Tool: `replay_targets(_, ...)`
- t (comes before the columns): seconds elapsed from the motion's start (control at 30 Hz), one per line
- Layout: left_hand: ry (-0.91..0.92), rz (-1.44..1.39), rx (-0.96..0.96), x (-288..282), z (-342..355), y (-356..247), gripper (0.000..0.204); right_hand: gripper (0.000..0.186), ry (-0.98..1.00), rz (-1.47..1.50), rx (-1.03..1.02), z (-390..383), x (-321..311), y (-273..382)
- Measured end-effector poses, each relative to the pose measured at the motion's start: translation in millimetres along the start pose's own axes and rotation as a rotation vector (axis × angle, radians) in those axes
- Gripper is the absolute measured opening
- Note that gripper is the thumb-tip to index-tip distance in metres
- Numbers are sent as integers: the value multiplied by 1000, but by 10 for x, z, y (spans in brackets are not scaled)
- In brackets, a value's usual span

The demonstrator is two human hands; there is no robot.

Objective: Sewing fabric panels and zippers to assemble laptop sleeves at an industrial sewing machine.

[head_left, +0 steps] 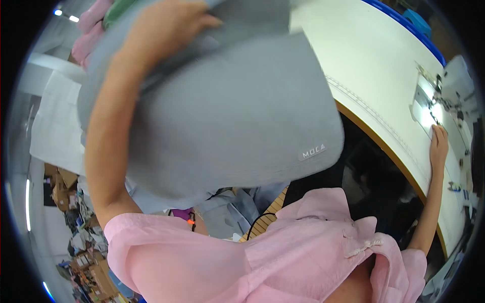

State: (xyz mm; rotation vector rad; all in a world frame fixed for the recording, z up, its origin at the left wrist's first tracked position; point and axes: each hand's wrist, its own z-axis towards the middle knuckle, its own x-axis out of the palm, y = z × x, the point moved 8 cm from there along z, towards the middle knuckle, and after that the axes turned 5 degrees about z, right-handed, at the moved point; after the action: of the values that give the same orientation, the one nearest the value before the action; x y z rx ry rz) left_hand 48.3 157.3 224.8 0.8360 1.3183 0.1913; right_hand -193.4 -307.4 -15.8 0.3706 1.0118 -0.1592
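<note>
A large grey fabric panel (pixel 242 116) with rounded corners and a small label in its lower right corner hangs off the near edge of the white worktable. Across its top reaches my left hand (pixel 172 25), blurred, fingers bent around a fold of the darker grey fabric (pixel 252 22) above. Far to the right, beside the needle area of a sewing machine (pixel 457 83), is my right hand (pixel 439 141). Its fingers are drawn together at the bright metal plate (pixel 424 103); whatever is between them is too small to make out.
The white worktable (pixel 374 60) curves along the right, with a brown edge and a blue rim behind. Pink and green rolls (pixel 91 30) stand at the upper left. Cardboard boxes (pixel 63 189) and piled cloth (pixel 83 237) lie at lower left. Grey fabric pieces (pixel 222 214) lie below the panel.
</note>
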Motion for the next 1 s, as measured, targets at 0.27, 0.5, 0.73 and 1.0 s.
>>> replay_targets(0.27,-634,-400,594,-140,-197,-710,23,49,171,607,-256,251,-488,1780)
replay_targets(0.5,-727,-735,720,-673,-363,-815,31,70,412,1096,-467,327,-568,2604)
replay_targets(0.73,-700,-837,787,-902,-236,-1099,29,51,679,2116,83,-17,-327,2403)
replay_targets(1.0,-547,-858,854,-991,234,-1767,34,25,407,1634,276,-195,-120,1954)
